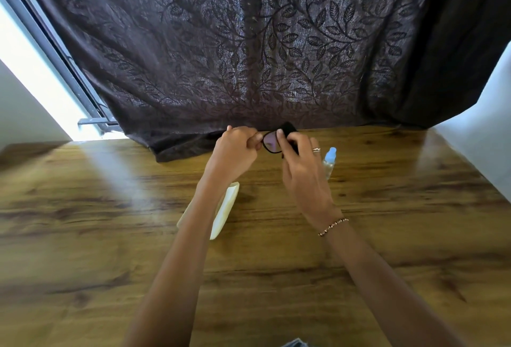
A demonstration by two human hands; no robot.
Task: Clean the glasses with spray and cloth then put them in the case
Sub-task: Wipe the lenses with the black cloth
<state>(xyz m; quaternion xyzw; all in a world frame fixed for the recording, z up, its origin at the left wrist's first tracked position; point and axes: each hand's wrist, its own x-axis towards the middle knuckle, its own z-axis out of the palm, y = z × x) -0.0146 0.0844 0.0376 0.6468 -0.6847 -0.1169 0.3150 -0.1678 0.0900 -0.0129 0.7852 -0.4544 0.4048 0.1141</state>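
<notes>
Black-framed glasses (269,142) are held up above the far side of the wooden table (110,222). My left hand (235,153) pinches the frame's left end. My right hand (301,170) presses a black cloth (289,128) against the right lens, thumb on the front of it. A small clear spray bottle (329,161) with a pale blue cap stands just right of my right hand, partly hidden by it. A cream glasses case (225,208) lies on the table under my left forearm, which covers its middle.
A dark leaf-patterned curtain (249,42) hangs behind the table, its hem resting on the far edge. A bright window frame (55,51) sits at the left. White walls flank both sides.
</notes>
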